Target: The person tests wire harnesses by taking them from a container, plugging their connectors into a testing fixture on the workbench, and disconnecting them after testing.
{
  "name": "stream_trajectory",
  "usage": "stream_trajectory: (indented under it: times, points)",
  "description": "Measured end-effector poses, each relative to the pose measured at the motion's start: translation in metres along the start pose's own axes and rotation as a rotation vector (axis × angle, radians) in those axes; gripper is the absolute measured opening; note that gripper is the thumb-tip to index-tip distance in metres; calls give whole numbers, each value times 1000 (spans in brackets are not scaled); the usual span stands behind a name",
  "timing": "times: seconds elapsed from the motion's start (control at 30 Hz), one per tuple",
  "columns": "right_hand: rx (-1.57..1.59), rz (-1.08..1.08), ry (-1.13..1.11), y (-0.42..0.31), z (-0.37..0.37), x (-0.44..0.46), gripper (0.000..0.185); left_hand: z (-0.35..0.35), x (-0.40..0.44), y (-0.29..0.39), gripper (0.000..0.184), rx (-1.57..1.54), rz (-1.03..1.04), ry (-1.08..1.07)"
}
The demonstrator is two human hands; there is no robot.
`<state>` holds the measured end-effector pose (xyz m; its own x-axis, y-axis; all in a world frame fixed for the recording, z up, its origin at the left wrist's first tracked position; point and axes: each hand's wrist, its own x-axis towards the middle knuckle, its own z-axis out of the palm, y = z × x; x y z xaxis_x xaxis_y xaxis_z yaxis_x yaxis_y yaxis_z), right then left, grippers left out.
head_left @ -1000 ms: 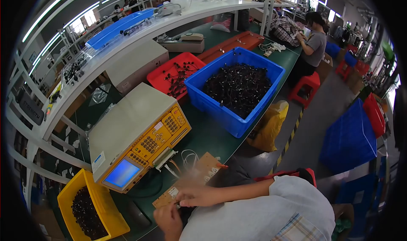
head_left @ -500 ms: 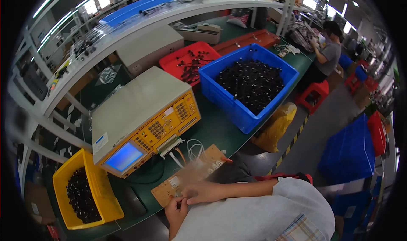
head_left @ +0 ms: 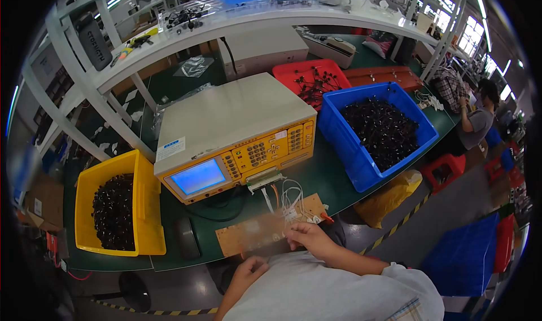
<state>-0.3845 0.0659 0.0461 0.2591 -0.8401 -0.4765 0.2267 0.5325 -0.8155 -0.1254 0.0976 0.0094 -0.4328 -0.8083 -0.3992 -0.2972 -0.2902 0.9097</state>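
in the head view, our right hand (head_left: 310,237) is at lower centre, fingers bent by the near edge of the wooden board (head_left: 243,236); we cannot tell whether they pinch anything. our left hand (head_left: 249,272), lower and further left, is loosely curled, its grip hidden too. the board lies at lower centre, in front of the yellow-fronted bench tester (head_left: 243,157), with white wires (head_left: 293,198) gathered over its right part. we judge the step in hand to be fine finger work beside the board; any next move would call for steady fingertips clear of those wires. the yellow bin (head_left: 148,216) at left holds black cable parts (head_left: 114,214).
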Motion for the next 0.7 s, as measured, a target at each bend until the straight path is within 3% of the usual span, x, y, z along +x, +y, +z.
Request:
stream_trajectory:
  times: [0.13, 0.23, 0.33, 0.47, 0.53, 0.7]
  points:
    - [55, -23, 26, 2, 0, 0, 21, 4, 4, -18, 17, -148, -16, 53]
    - [79, 2, 27, 4, -3, -1, 21, 6, 7, -32, 18, 29, 115, 128]
    - [172, 13, -8, 12, -8, -7, 31, 9, 2, -1, 20, 62, 34, 182]
    - [74, 75, 52, 13, -9, -14, 35, 7, 3, 9, 20, 156, -23, 209]
    - [82, 102, 75, 23, -10, -17, 34, 11, 6, 1, 20, 326, 205, 327]
    - [206, 122, 175, 43, -21, -10, 30, 15, 18, -10, 19, 398, 307, 386]
